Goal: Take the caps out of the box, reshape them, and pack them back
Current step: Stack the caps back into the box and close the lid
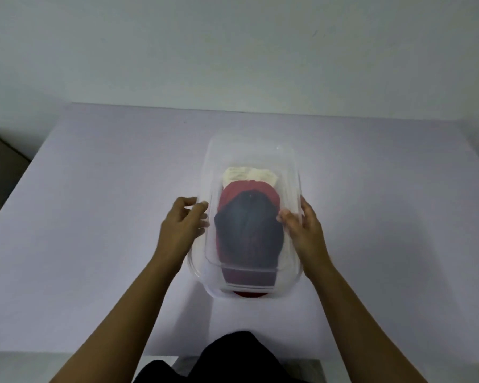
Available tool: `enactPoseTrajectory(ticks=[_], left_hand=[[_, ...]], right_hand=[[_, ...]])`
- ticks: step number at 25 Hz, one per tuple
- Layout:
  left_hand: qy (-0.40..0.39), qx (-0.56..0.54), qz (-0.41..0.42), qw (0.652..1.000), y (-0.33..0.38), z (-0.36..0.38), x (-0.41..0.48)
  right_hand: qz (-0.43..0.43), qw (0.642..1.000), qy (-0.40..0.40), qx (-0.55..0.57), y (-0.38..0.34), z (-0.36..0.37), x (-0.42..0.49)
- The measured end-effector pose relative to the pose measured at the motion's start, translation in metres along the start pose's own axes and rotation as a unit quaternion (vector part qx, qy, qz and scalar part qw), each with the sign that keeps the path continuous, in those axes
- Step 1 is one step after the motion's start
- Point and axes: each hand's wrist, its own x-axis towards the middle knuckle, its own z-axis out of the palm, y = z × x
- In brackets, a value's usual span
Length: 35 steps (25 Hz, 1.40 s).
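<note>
Lengthwise near-to-far, box and caps.

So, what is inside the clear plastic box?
Stacked caps show through the clear box: a dark blue cap on top, a red cap under it, a cream cap farthest back. The dark blue cap covers most of the others; whether more lie beneath cannot be seen.
</note>
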Motion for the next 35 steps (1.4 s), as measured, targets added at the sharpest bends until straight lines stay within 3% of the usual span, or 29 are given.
enactPoseTrajectory(ticks=[3, 8, 20, 26, 31, 35], left_hand=[[-0.016, 0.085, 0.014, 0.996, -0.020, 0.024, 0.005], [-0.046, 0.151, 0.060, 0.986, -0.046, 0.043, 0.013], [-0.014, 0.132, 0.033, 0.991, -0.056, 0.043, 0.018], [-0.007, 0.209, 0.058, 0.976, -0.062, 0.052, 0.017], [0.014, 0.241, 0.063, 0.968, -0.061, 0.053, 0.015], [-0.003, 0.153, 0.056, 0.987, -0.059, 0.044, 0.016]], right_hand=[[0.020, 0.996, 0.029, -0.080, 0.026, 0.002, 0.002], [0.024, 0.994, 0.012, -0.104, 0.035, 0.008, 0.009], [0.032, 0.999, -0.023, -0.024, 0.048, 0.000, 0.014], [0.023, 0.990, 0.003, -0.139, 0.046, 0.010, 0.018], [-0.001, 0.956, 0.053, -0.288, 0.049, 0.014, 0.019], [-0.033, 0.963, 0.114, -0.242, 0.051, 0.013, 0.016]])
